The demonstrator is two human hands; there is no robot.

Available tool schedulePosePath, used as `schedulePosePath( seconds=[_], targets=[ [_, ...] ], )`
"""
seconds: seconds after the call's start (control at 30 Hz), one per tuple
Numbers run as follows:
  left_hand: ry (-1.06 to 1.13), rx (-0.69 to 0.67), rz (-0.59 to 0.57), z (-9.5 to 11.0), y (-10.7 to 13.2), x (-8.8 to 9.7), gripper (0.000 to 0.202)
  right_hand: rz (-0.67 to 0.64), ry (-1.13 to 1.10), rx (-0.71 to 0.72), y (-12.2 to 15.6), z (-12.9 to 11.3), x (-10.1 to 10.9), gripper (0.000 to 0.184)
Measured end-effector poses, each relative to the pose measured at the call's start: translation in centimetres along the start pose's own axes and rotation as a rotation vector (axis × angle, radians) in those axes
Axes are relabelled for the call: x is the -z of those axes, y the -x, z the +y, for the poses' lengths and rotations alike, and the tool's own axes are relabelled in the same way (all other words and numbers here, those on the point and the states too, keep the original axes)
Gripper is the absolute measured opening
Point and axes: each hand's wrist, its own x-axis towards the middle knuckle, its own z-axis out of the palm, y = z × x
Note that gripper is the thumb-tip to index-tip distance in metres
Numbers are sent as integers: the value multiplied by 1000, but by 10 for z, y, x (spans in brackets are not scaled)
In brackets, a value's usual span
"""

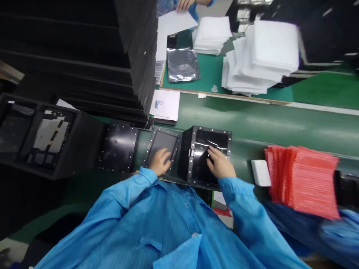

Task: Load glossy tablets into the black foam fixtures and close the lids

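Observation:
My left hand (160, 161) lies flat on a dark rectangular panel (162, 144) set in a thin riveted black frame. My right hand (220, 163) rests on a glossy black sheet with a plastic film (210, 144), inside a riveted black metal-edged case (206, 157). Neither hand appears to grip anything. To the left, a black riveted plate (117, 147) adjoins a black fixture (47, 136) with pale inserts. The blue sleeves of my smock cover both arms.
Along the green belt (252, 125) lie a paper note (164, 105), a white block (260, 172) and a stack of red bags (304, 181). Beyond are white foam sheets (260, 56), a silver bag (183, 64), tall black foam stacks (140, 56) and a co-worker's hand (185, 3).

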Motion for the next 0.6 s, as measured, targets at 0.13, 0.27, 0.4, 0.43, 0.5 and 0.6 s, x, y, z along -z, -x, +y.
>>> schedulePosePath(
  seconds=[0.13, 0.27, 0.4, 0.43, 0.5, 0.6],
  targets=[
    [-44, 400, 4, -49, -4, -11, 61, -98, 152, -2, 96, -17, -11, 46],
    [75, 657, 87, -27, -8, -38, 66, -194, 248, -29, 139, -28, -22, 59],
    [373, 770, 291, -15, -7, -34, 68, -232, 196, -51, 130, -24, -11, 59],
    [490, 725, 323, -16, -6, -30, 69, -232, 148, -43, 126, -21, -5, 58],
    [716, 556, 328, -14, -4, -20, 66, -232, 12, -17, 117, -12, 7, 51],
    [847, 352, 261, 12, 1, -7, 46, -199, -309, -14, 99, -7, 17, 40]
  ],
)
